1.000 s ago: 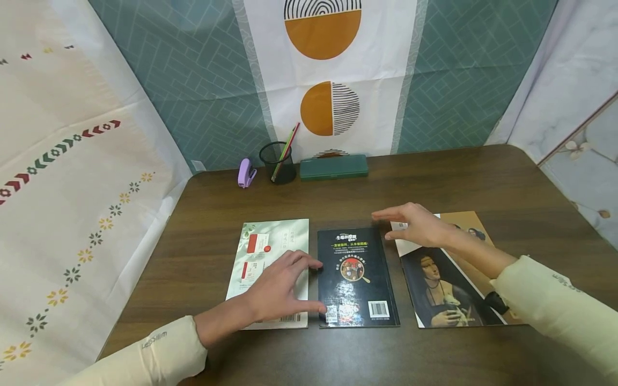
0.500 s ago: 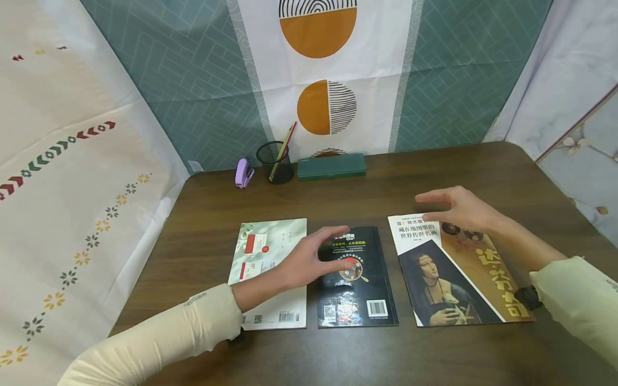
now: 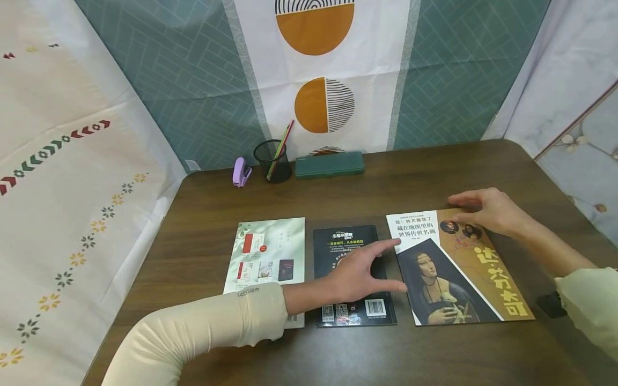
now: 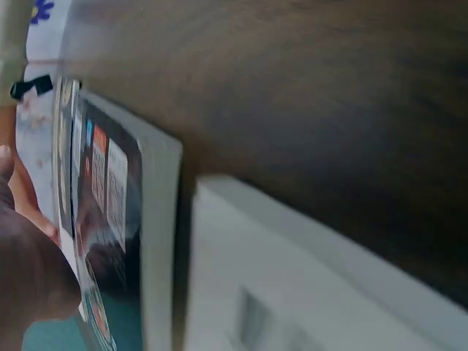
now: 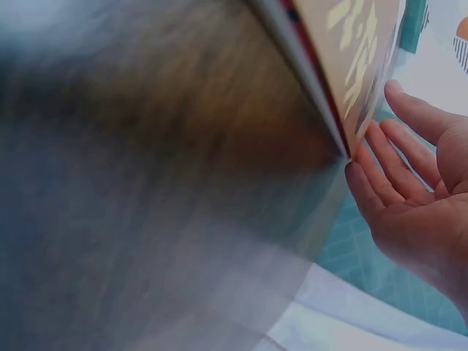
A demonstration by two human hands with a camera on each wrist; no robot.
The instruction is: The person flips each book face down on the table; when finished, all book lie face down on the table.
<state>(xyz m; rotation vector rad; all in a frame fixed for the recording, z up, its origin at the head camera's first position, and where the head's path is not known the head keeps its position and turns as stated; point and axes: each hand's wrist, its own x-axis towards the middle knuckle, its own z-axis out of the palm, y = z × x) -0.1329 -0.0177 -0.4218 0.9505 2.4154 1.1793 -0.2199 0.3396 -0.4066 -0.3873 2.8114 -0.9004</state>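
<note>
Three books lie in a row on the wooden table (image 3: 434,171): a pale green one (image 3: 270,252), a black one (image 3: 344,241) and a large art book (image 3: 454,268) with a portrait on its cover. My left hand (image 3: 381,266) is spread over the black book, its index finger and thumb reaching the art book's left edge. My right hand (image 3: 470,208) rests with relaxed fingers at the art book's far edge. In the right wrist view the open palm (image 5: 420,197) touches the book's corner (image 5: 351,73). The left wrist view is blurred and shows the black book (image 4: 110,212) edge-on.
At the back of the table stand a purple stapler (image 3: 238,172), a black mesh pen cup (image 3: 273,161) with pencils and a green pencil case (image 3: 329,163). Patterned cloth hangs behind and on both sides. The table's right edge runs near my right arm.
My left hand has moved right, from the green book across the black one to the art book's left edge. My right hand has shifted right to the art book's far edge.
</note>
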